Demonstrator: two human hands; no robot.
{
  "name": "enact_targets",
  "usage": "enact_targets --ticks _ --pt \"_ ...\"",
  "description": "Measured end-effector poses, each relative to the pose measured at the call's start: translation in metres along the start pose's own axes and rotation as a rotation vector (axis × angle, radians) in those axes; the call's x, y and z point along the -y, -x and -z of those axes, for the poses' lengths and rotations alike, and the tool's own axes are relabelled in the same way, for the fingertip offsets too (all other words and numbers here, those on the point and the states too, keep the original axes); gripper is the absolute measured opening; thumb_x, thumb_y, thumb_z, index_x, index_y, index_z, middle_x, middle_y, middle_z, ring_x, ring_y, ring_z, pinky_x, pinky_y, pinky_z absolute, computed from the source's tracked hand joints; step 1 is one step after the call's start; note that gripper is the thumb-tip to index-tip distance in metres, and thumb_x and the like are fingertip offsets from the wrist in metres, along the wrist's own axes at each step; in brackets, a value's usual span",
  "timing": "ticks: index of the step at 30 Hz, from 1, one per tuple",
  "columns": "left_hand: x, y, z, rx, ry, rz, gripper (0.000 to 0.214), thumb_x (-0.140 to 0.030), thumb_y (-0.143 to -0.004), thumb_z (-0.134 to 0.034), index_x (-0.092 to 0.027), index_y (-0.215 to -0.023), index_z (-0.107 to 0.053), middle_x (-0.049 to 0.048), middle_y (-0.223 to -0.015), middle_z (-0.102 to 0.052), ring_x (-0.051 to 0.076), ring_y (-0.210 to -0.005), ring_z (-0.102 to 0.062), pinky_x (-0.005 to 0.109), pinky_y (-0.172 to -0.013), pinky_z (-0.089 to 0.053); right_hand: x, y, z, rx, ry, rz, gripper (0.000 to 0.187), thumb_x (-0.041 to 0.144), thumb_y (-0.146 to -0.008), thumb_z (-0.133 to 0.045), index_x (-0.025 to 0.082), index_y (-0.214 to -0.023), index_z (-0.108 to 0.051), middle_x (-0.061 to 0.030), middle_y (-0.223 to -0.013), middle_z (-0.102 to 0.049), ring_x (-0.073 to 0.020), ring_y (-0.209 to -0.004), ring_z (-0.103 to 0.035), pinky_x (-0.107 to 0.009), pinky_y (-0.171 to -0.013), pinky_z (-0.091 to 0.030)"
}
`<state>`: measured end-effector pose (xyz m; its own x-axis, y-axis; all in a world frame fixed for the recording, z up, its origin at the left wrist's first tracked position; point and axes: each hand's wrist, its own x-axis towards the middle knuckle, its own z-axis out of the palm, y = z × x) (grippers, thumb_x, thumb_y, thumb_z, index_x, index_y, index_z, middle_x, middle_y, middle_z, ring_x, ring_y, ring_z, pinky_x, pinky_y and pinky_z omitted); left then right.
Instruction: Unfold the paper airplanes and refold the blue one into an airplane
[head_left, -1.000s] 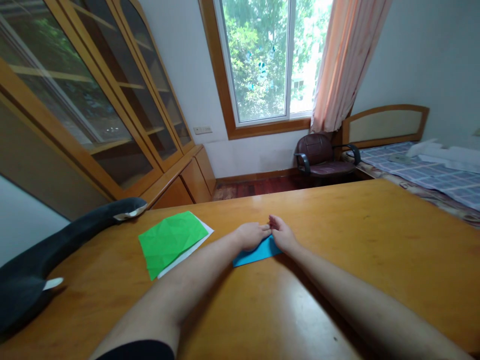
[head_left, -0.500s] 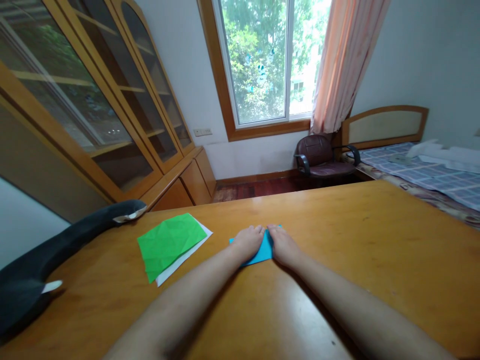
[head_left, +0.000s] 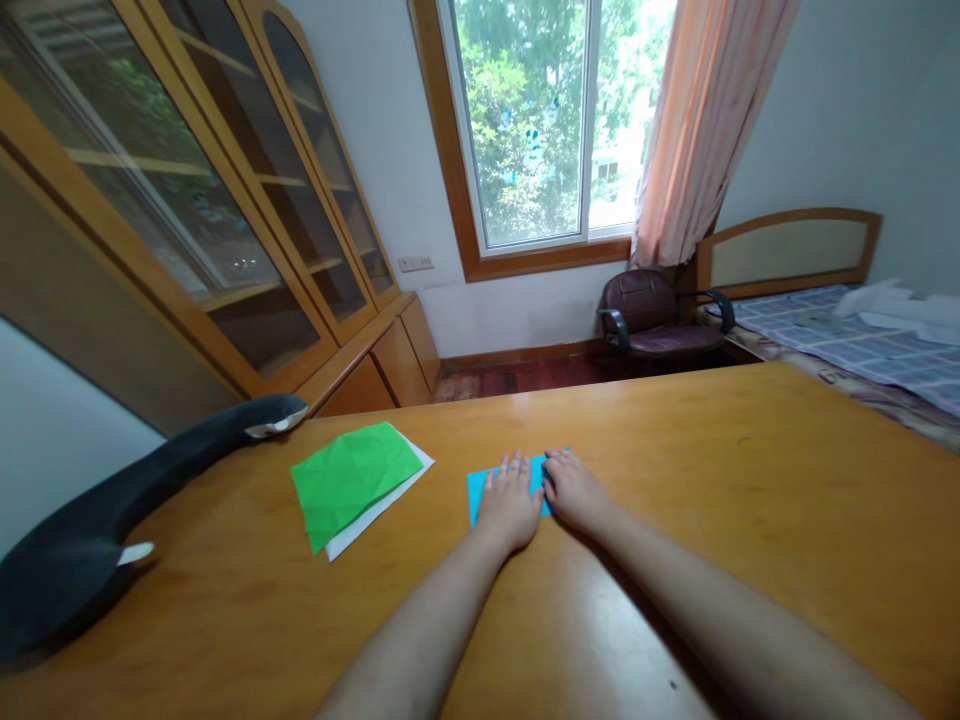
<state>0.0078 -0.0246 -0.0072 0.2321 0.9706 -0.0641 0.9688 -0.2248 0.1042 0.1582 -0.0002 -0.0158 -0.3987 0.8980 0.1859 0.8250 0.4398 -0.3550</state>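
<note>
Far left, dark plush toy on the tabletop, out at 9 o'clock from the blue paper; nearer in, also 9 o'clock, green sheet over a white sheet, neither touched. Blue paper lies centre, long side running roughly 9 to 3. Main change: left hand no longer lies slantwise along the strip toward 2; it now points at 12, palm down mid-strip, leaving the 9 o'clock end bare. Reads as pressing the paper flat or steadying it; fold detail too small to tell. Left grip: fingers fanned, thumb out toward 2, pinching nothing; forearm comes in from 7. Right hand stays on the 3 o'clock end, just beside the left thumb, forearm in from 4. Right grip: fingers bunched and bent toward 10; thumb hidden, can't tell if it pinches the edge.
</note>
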Motion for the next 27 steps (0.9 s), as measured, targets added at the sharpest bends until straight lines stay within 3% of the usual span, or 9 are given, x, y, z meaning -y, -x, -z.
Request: enact_targets --ticks 6,14,18,21,25,27 --pt "0.016 0.009 0.003 0.007 -0.025 0.085 0.082 -0.067 -0.089 -0.024 -0.014 -0.152 -0.022 0.0132 -0.159 -0.018 0.033 -0.146 -0.016 0.055 -0.116 -0.018 -0.001 0.000 0.000 -0.013 0.008 -0.009 0.031 0.018 -0.087 -0.048 0.006 -0.110 -0.065 -0.0218 -0.135 -0.055 -0.0268 -0.129 -0.049 -0.040 -0.114 -0.028" --pt "0.015 0.011 0.001 -0.011 0.001 0.171 0.093 -0.076 -0.083 -0.026 -0.014 -0.152 -0.023 0.0141 -0.160 -0.016 0.043 -0.145 -0.012 0.063 -0.112 -0.017 0.000 0.001 0.001 -0.006 0.015 -0.006 0.032 0.016 -0.087 -0.046 0.006 -0.109 -0.066 -0.0211 -0.135 -0.056 -0.0257 -0.128 -0.050 -0.038 -0.114 -0.028" --pt "0.016 0.010 -0.001 -0.028 0.012 0.160 0.092 -0.075 -0.083 -0.026 -0.014 -0.152 -0.024 0.0146 -0.159 -0.018 0.042 -0.145 -0.013 0.063 -0.113 -0.016 -0.005 0.003 0.002 -0.116 -0.048 -0.084 0.040 0.016 -0.082 -0.051 0.006 -0.119 -0.062 -0.0211 -0.138 -0.052 -0.0280 -0.132 -0.046 -0.041 -0.114 -0.029" --pt "0.016 0.009 -0.001 -0.021 -0.001 0.151 0.092 -0.074 -0.083 -0.027 -0.013 -0.152 -0.024 0.0154 -0.159 -0.017 0.042 -0.145 -0.013 0.062 -0.113 -0.016 -0.017 -0.003 -0.001 -0.232 -0.187 -0.272 0.053 0.017 -0.081 -0.052 0.003 -0.131 -0.053 -0.0229 -0.138 -0.051 -0.0289 -0.132 -0.045 -0.041 -0.111 -0.035" --pt "0.017 -0.001 0.003 -0.004 0.000 0.130 0.091 -0.074 -0.083 -0.027 -0.015 -0.152 -0.024 0.0144 -0.160 -0.016 0.042 -0.145 -0.013 0.062 -0.113 -0.017 -0.040 -0.014 -0.007 -0.320 -0.576 -0.424 0.059 0.021 -0.080 -0.050 0.016 -0.138 -0.047 -0.0135 -0.128 -0.061 -0.0258 -0.120 -0.057 -0.044 -0.101 -0.046" --pt "0.018 -0.009 0.005 0.000 0.007 0.131 0.091 -0.074 -0.082 -0.027 -0.016 -0.152 -0.024 0.0139 -0.160 -0.015 0.042 -0.145 -0.013 0.062 -0.113 -0.016 -0.051 -0.017 -0.008 -0.391 -0.794 -0.449 0.061 0.021 -0.078 -0.052 0.019 -0.138 -0.048 -0.0128 -0.125 -0.063 -0.0264 -0.118 -0.059 -0.044 -0.098 -0.049"
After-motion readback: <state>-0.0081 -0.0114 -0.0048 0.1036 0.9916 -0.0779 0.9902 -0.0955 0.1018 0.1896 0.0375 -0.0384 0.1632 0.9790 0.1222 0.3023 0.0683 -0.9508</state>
